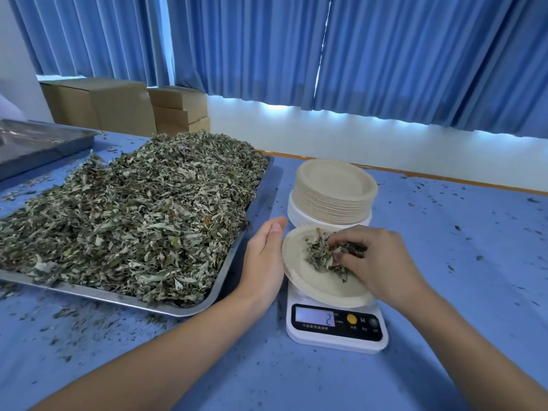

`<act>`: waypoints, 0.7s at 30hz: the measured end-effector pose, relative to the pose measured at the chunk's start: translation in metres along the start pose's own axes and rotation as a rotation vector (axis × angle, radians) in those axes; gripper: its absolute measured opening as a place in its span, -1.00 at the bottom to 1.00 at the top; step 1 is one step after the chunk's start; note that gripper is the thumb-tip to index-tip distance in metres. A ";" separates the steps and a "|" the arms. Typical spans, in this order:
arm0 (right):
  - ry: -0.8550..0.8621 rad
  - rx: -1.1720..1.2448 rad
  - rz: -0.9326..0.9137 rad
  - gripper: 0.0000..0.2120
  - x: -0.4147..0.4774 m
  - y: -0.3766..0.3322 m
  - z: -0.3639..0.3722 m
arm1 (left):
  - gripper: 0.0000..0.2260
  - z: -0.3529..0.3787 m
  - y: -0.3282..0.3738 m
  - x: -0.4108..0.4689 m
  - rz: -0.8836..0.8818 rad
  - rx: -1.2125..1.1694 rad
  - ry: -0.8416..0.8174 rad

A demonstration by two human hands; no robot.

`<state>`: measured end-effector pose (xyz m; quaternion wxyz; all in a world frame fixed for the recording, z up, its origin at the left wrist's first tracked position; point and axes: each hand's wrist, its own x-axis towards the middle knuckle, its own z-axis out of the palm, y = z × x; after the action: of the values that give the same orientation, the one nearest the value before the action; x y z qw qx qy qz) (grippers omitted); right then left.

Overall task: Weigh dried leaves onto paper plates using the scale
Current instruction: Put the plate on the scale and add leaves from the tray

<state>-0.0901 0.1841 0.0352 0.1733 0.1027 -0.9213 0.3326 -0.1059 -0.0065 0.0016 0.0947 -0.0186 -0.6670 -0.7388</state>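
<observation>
Lower centre, the paper plate (314,287) on the scale (338,336) is partly hidden by the right hand (382,262) clutching dried leaves (318,253); the left hand (264,259) is held flat alongside.

I record bright, even daylight through the blue curtains (400,60), blown-out glare beneath their hem, soft shadow beside the scale (338,323), wide-angle bending at the edges, slight overall softness.
</observation>
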 end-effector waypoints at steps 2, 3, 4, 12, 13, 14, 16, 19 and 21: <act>-0.039 -0.071 -0.053 -0.71 0.000 -0.004 0.002 | -0.70 0.003 0.002 0.000 -0.009 -0.001 -0.015; -0.064 -0.110 -0.080 -0.71 0.000 -0.006 0.003 | -0.70 0.005 0.003 0.000 -0.016 0.005 -0.028; -0.088 -0.140 -0.108 -0.70 0.000 -0.008 0.003 | -0.70 0.007 0.003 0.000 -0.023 0.015 -0.039; 0.016 0.036 -0.163 -0.79 -0.007 -0.006 -0.008 | -0.71 0.007 0.002 0.003 -0.047 0.001 -0.020; 0.067 0.100 -0.167 -0.83 -0.009 -0.005 -0.009 | -0.72 0.006 0.003 0.003 -0.028 0.009 -0.011; 0.121 0.155 -0.168 -0.85 -0.011 -0.002 -0.010 | -0.73 0.004 0.004 0.003 0.011 0.035 -0.001; 0.218 0.229 -0.131 -0.85 -0.013 0.003 -0.011 | -0.74 -0.002 0.009 0.002 0.136 0.140 0.004; 0.315 0.293 -0.027 -0.88 -0.012 0.012 -0.012 | -0.66 -0.010 0.026 -0.002 0.379 0.373 -0.026; 0.351 0.301 0.014 -0.90 -0.011 0.019 -0.013 | -0.65 -0.013 0.041 -0.005 0.554 0.612 -0.051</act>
<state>-0.0827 0.2077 0.0301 0.3114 0.0617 -0.8177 0.4802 -0.0928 -0.0221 0.0402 0.2745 -0.1866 -0.8277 -0.4525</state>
